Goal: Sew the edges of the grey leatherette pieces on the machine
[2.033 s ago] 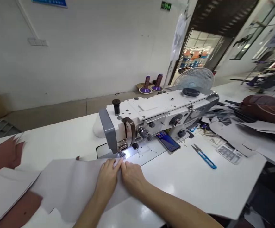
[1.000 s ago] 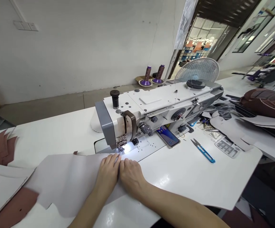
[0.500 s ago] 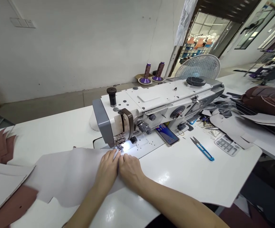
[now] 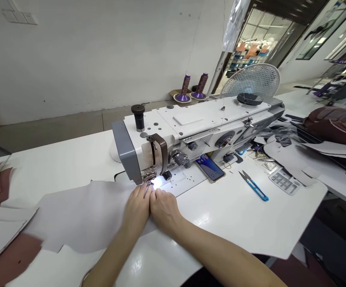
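A white sewing machine (image 4: 173,123) stands in front of me, its lamp lighting the presser foot (image 4: 149,184). A light grey fabric panel (image 4: 83,211) lies flat on the table with its right end at the foot. My left hand (image 4: 138,205) rests on this end, fingers pressed together close to the foot. Against it, thumb side to thumb side, my right hand (image 4: 165,207) is closed with curled fingers at the panel's edge. The fingertips hide the stitching spot and the edge they grip.
Blue thread snips (image 4: 254,186), a phone (image 4: 210,167) and a clear plastic bobbin case (image 4: 285,181) lie right of the machine. Brown and grey cut pieces (image 4: 17,255) are stacked at left. Behind stand two thread cones (image 4: 185,88) and a fan (image 4: 250,81).
The view has shifted slightly, so the machine head and panel sit a little further left and higher. Both hands stay together at the presser foot, still on the panel.
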`<state>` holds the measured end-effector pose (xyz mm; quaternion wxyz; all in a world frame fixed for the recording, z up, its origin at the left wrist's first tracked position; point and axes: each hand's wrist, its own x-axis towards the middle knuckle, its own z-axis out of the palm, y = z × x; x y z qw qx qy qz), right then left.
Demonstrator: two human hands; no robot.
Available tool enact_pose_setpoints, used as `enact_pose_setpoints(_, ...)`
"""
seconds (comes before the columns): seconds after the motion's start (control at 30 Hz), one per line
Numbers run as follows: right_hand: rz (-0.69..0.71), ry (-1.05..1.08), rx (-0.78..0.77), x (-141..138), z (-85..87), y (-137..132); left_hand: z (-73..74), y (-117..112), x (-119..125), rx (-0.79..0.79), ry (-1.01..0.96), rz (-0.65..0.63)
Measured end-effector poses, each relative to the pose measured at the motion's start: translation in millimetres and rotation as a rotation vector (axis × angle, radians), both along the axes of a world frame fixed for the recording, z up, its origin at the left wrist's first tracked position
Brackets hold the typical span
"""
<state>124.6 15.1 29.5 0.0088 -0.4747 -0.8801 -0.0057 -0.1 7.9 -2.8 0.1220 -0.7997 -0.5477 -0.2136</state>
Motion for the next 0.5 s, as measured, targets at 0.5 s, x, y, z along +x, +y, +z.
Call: enact_pose_setpoints(0.5, 0.002, -0.011, -0.027, 1.1, 3.0, 0.5, -0.6, 2.2, -1.4, -0.017, -0.036, -0.001)
